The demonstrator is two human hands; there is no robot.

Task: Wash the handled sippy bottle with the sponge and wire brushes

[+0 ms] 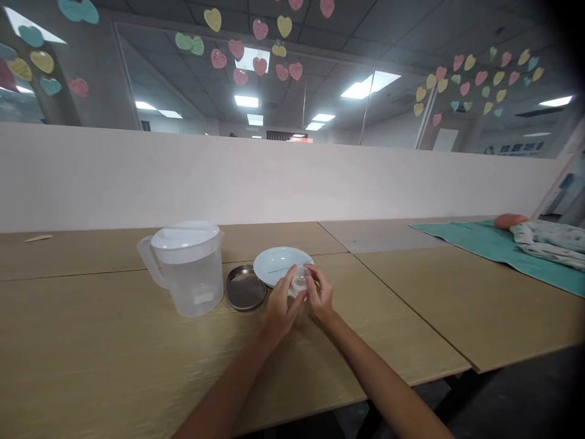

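Note:
Both hands meet over the wooden table just in front of a white plate (278,263). My left hand (280,305) and my right hand (320,297) are closed together around a small clear cup-like object (300,280) with a whitish base. A thin stick lies across the plate. Left of the plate lies a round metal lid (245,289), and beyond it stands a clear plastic pitcher (187,268) with a white lid, holding water.
A low white partition (292,177) runs along the back of the table. At the far right lie a teal cloth (498,247), a patterned fabric (551,241) and an orange object (510,221). The table edge is near me on the right.

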